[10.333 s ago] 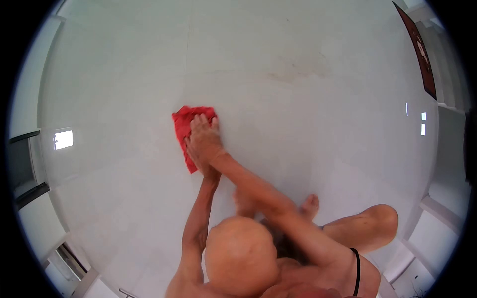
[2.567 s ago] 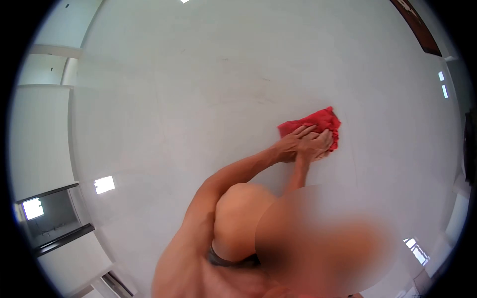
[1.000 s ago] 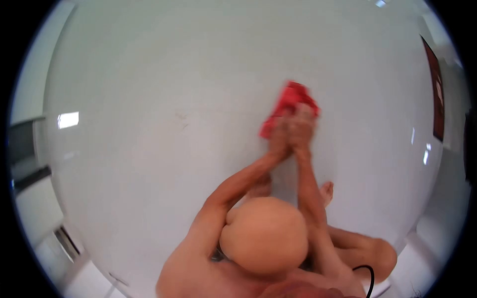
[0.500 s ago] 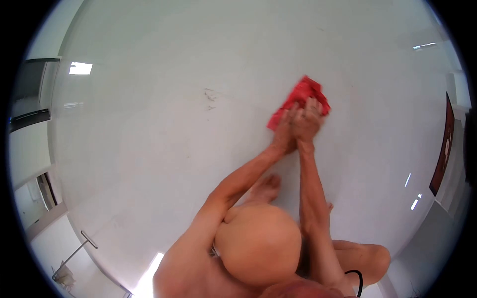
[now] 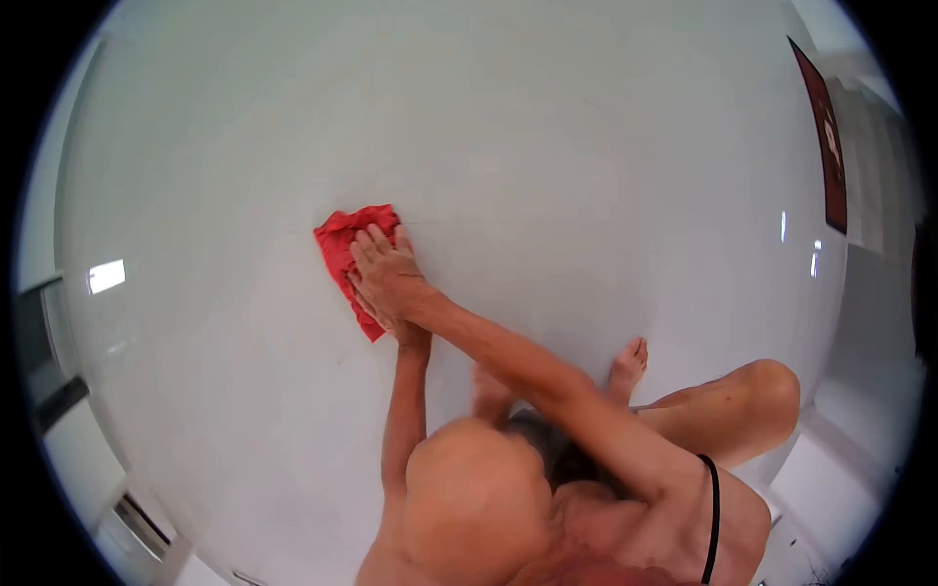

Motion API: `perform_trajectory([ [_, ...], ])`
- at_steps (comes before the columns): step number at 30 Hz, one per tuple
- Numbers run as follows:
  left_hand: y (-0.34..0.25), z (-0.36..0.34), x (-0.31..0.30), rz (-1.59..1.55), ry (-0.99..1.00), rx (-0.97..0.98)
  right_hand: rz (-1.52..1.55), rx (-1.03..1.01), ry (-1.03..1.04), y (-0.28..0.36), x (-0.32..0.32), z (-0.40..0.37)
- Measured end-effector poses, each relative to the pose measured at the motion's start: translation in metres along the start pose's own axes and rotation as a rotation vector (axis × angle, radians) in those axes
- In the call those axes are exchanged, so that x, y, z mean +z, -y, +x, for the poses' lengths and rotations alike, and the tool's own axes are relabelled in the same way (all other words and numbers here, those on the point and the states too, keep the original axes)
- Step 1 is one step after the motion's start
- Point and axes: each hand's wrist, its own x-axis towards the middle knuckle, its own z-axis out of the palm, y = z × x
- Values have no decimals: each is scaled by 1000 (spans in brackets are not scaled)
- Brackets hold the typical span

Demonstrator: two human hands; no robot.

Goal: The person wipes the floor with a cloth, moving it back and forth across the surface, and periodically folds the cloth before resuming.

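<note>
The red cloth (image 5: 344, 256) lies on the glossy white floor (image 5: 547, 156) at about ten o'clock of the view; half a second ago it sat near one o'clock, so the stroke has swept across to the person's left. The right hand (image 5: 387, 275) presses flat on it, fingers spread. The left hand (image 5: 369, 311) is tucked beneath, mostly hidden; I cannot tell its grip. A bare foot (image 5: 629, 357) rests at four o'clock.
</note>
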Motion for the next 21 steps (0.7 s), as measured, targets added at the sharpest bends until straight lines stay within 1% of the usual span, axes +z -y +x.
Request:
perform_trajectory([
  [3, -8, 0, 0, -13, -12, 73, -36, 37, -7, -9, -11, -9],
  [4, -11, -9, -4, -20, -16, 95, -76, 61, 35, 1, -23, -22],
  [7, -20, -15, -6, -41, -26, 163, -79, 150, 31, 0, -40, -34],
  [8, -21, -25, -9, -45, -10, 184, -74, 194, 55, 9, -40, -39],
  [11, -14, -54, -28, -38, 43, 243, -21, 306, 29, 34, -33, -67],
  [12, -8, -69, -39, -18, 78, 261, 26, 360, -51, 47, -25, -80],
  [13, 1, -78, -50, -2, 122, 286, 26, 443, -79, 64, -24, -96],
  [15, 18, -87, -68, -63, 147, 412, 4, 555, -172, 88, -27, -116],
  [17, 32, -90, -81, -205, 194, 580, -118, 662, -279, 109, -31, -135],
  [19, 43, -88, -101, -491, 391, 615, -171, 777, -429, 123, -21, -151],
  [21, 52, -72, -111, -525, 498, 866, -223, 934, -547, 136, -18, -155],
])
